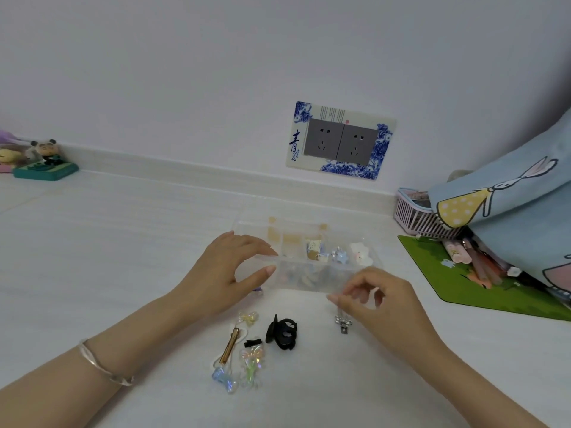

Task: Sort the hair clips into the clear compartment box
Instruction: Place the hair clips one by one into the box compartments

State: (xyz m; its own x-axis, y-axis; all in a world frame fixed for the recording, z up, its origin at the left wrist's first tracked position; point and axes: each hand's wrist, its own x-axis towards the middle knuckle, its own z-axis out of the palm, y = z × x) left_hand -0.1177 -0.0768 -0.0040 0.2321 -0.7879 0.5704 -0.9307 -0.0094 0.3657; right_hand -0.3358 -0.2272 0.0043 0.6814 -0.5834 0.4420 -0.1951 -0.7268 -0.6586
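Observation:
The clear compartment box (312,239) stands mid-table with small clips inside. Its clear lid (309,278) is held over the box's near side by both hands. My left hand (228,273) pinches the lid's left edge; my right hand (374,299) pinches its right corner. Loose clips lie on the table in front: a black claw clip (282,333), a gold bar clip (230,345), a small black clip (252,343), a yellow bow clip (248,318), an iridescent flower clip (251,364), a blue bow clip (224,378) and a silver clip (342,323) under my right hand.
A green mat (448,279) with pens lies at right, a pink basket (414,217) and a blue cartoon bag (519,211) behind it. Toy figures (43,162) stand at far left. A wall socket (340,140) is behind the box.

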